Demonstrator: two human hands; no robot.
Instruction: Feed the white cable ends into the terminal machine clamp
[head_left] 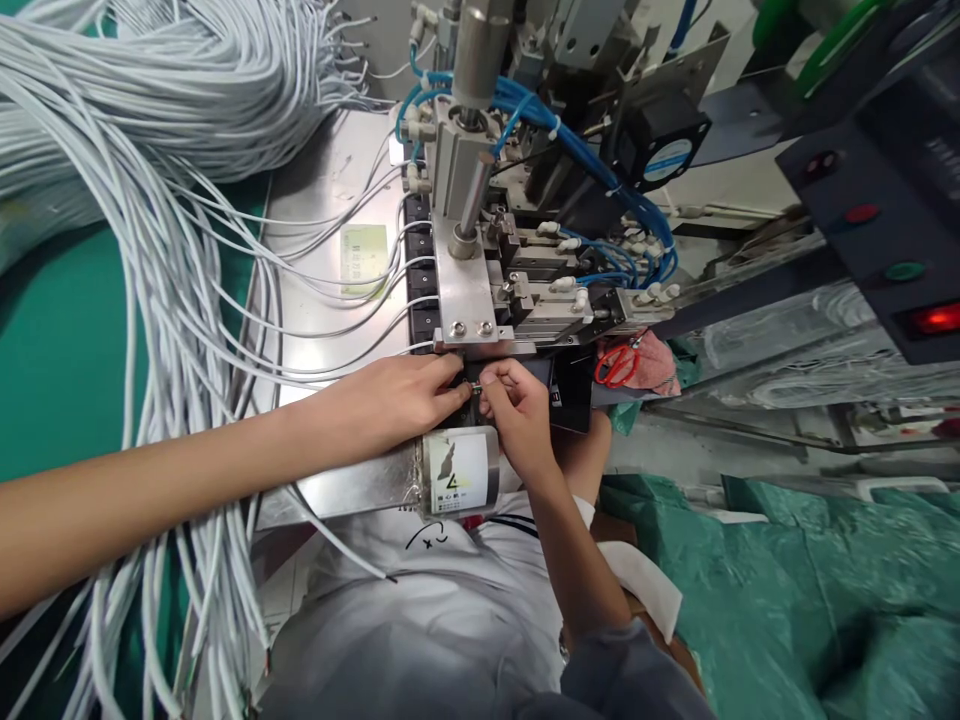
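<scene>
My left hand (405, 397) reaches in from the left, just below the front end of a metal machine (463, 290), its fingers drawn together. What these fingers hold, if anything, is hidden. Opposite it, my right hand (523, 410) pinches a small shiny metal part (476, 388) between thumb and forefinger; the part's exact kind is too small to tell. Both hands' fingertips nearly meet there. Several white cables (341, 330) run across the metal tabletop (322, 400) into a row of black blocks (421, 272) along the machine's left side. A labelled curved cover (459, 470) sits below my hands.
A large bundle of white cables (202, 100) covers the left, with loose ends hanging down. Red-handled scissors (617, 366) lie by a pink cloth (656, 366). A control box (889, 215) stands at right, above green plastic sheeting (795, 590). Blue air hoses (592, 150) loop over the machine.
</scene>
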